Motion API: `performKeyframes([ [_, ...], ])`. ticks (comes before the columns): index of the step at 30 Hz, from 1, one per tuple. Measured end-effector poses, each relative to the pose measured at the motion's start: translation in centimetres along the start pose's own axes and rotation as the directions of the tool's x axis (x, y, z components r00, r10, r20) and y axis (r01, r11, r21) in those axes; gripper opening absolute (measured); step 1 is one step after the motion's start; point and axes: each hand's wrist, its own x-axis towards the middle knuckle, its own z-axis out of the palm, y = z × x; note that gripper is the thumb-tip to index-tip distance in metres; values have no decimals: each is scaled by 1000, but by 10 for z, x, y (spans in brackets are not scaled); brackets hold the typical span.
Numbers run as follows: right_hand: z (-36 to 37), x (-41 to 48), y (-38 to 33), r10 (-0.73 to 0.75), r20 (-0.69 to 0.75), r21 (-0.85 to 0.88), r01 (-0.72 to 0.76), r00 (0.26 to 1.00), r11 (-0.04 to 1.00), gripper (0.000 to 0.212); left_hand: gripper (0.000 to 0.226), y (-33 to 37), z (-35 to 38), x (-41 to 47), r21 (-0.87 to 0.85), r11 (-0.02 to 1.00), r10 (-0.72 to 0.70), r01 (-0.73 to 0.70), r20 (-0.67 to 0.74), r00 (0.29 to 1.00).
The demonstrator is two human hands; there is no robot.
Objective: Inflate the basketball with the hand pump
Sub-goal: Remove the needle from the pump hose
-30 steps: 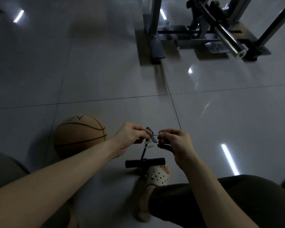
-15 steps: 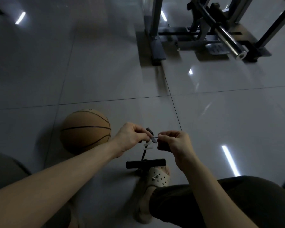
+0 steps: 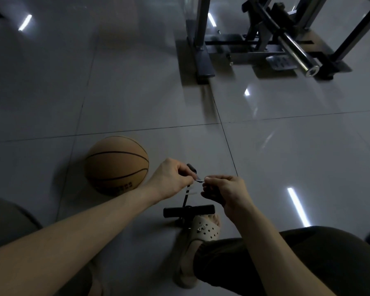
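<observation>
Basketball has rolled nearer, still unconnected. Left hand and right hand both pinch the needle — apparently fitting it to the pump.

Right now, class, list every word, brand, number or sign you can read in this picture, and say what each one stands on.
No text here can be read well enough to quote.
basketball: a row of dark printed letters near its lower edge, too blurred to read.
sandal: a small logo on the strap, too small to read.
</observation>
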Motion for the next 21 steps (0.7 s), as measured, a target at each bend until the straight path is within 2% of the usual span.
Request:
performKeyframes([
  [4, -3, -1, 1, 181, 70, 88, -187, 981, 978, 7, 23, 7, -2, -1, 102, 992, 66, -69, 31, 997],
  [6, -6, -1, 2, 261, 101, 89, -270, 960, 959, 13, 25, 10, -3, -4, 179, 976, 113, -125, 76, 991],
  [9, -6, 1, 5, 275, 80, 87, -281, 958, 956, 17, 15, 14, 0, -10, 243, 953, 166, -182, 84, 983],
  [11, -4, 2, 6, 257, 53, 92, -261, 965, 961, 19, 14, 13, 4, -14, 218, 960, 168, -174, 48, 985],
  [15, -1, -2, 4, 230, 87, 96, -238, 969, 967, 4, 12, 4, 6, -11, 160, 980, 120, -121, 15, 993],
  [19, -1, -5, 1, 177, 130, 110, -191, 976, 975, 23, 12, -1, -2, -3, 46, 996, 69, -71, 32, 997],
  [21, 0, -6, 0, 159, 153, 129, -179, 975, 975, 27, 9, -1, -3, -2, -103, 994, 28, -27, 12, 1000],
])
